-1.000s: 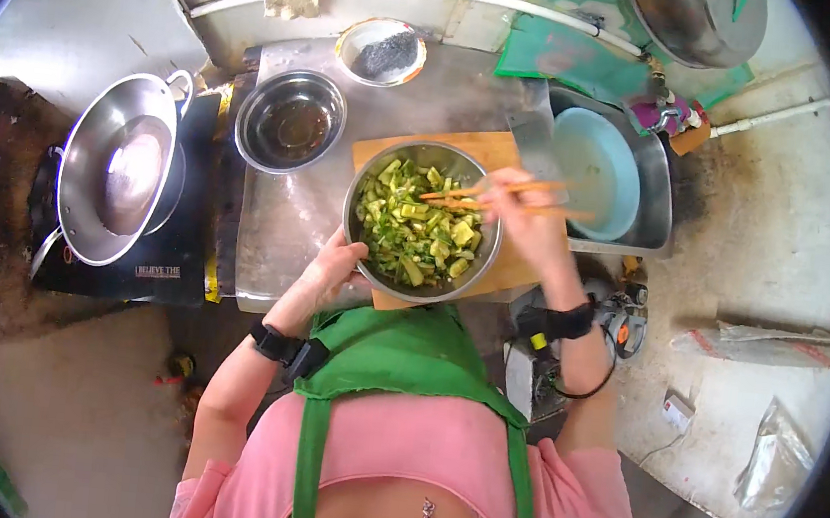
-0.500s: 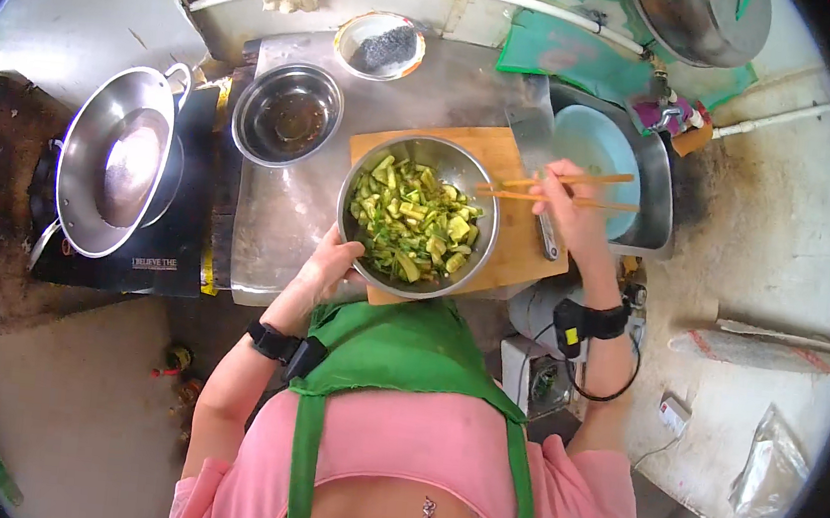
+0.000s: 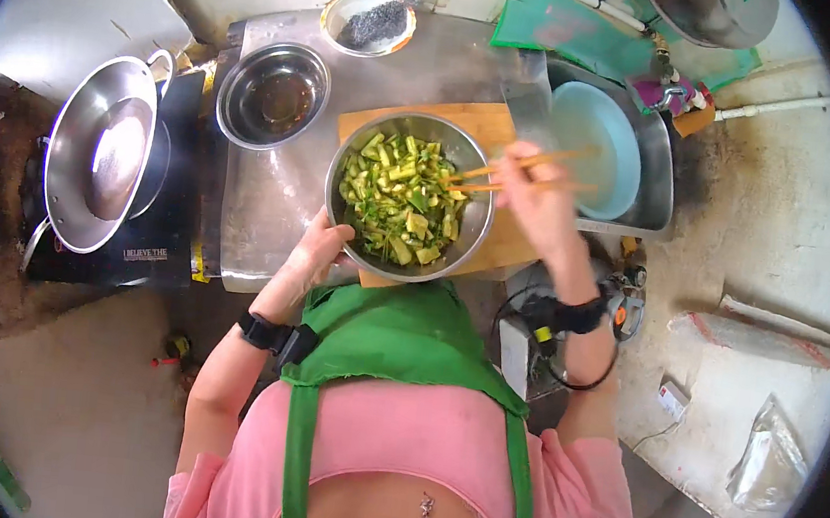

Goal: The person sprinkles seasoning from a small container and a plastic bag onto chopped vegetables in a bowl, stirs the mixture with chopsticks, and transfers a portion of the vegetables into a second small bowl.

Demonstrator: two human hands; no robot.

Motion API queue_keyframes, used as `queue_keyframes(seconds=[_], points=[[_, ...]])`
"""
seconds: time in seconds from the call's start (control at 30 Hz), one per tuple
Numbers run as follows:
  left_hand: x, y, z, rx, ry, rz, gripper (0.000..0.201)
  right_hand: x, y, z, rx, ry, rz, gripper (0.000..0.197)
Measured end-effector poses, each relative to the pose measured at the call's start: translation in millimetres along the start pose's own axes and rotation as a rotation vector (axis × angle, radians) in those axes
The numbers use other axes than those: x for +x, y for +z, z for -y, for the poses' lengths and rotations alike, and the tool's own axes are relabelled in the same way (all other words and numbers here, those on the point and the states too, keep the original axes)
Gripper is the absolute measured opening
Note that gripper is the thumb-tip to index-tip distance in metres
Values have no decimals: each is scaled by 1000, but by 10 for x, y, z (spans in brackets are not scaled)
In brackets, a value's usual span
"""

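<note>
A steel mixing bowl (image 3: 482,228) full of chopped cucumber (image 3: 401,200) with green herb bits stands on a wooden cutting board (image 3: 508,244). My left hand (image 3: 322,244) grips its near left rim, thumb on the edge and the other fingers mostly hidden beneath. Over the right side of the bowl, my right hand (image 3: 535,199) is closed on a pair of chopsticks (image 3: 475,175). Their tips reach in among the cucumber pieces; the back ends are smeared by motion.
Left of the board sits a smaller steel bowl (image 3: 273,96) with dark residue; behind it is a bowl (image 3: 339,14) holding a grey scouring pad. A two-handled wok (image 3: 86,143) rests on a black cooktop (image 3: 163,225). At right, a light-blue basin (image 3: 621,144) stands in a steel sink (image 3: 658,198).
My right hand has moved left, and the chopstick tips are farther into the cucumber. The pieces have shifted in the bowl. My left hand keeps hold of the rim; the whole view has shifted slightly.
</note>
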State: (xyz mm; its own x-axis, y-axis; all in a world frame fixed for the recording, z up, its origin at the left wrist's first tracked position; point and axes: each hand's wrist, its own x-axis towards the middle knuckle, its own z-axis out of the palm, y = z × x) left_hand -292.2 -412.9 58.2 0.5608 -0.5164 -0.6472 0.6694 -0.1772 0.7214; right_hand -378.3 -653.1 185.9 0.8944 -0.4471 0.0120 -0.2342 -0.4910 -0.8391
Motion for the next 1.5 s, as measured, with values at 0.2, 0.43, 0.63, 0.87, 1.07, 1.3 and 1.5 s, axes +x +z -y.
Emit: queue_keyframes(seconds=[0.2, 0.43, 0.63, 0.87, 1.07, 1.3, 1.5], points=[[-21, 61, -54, -48, 5, 30, 48, -454, -279, -221, -303, -99, 45, 8], [-90, 161, -38, -7, -4, -11, 47, -751, 367, -60, -124, -345, 121, 7], [-163, 81, 49, -98, -21, 73, 53, -519, 144, 135, 261, 20, 99, 14], [-276, -57, -60, -52, 44, 266, 44, -400, 175, -311, 96, -52, 116, 14], [134, -822, -554, -56, 184, -78, 43, -342, -123, 4, 236, 145, -30, 15], [839, -1236, -699, -286, 290, -128, 38, -428, 191, -176, 201, 61, 241, 13], [737, -1229, -707, -289, 415, -265, 32, -496, -57, -266, 370, 122, 105, 16]])
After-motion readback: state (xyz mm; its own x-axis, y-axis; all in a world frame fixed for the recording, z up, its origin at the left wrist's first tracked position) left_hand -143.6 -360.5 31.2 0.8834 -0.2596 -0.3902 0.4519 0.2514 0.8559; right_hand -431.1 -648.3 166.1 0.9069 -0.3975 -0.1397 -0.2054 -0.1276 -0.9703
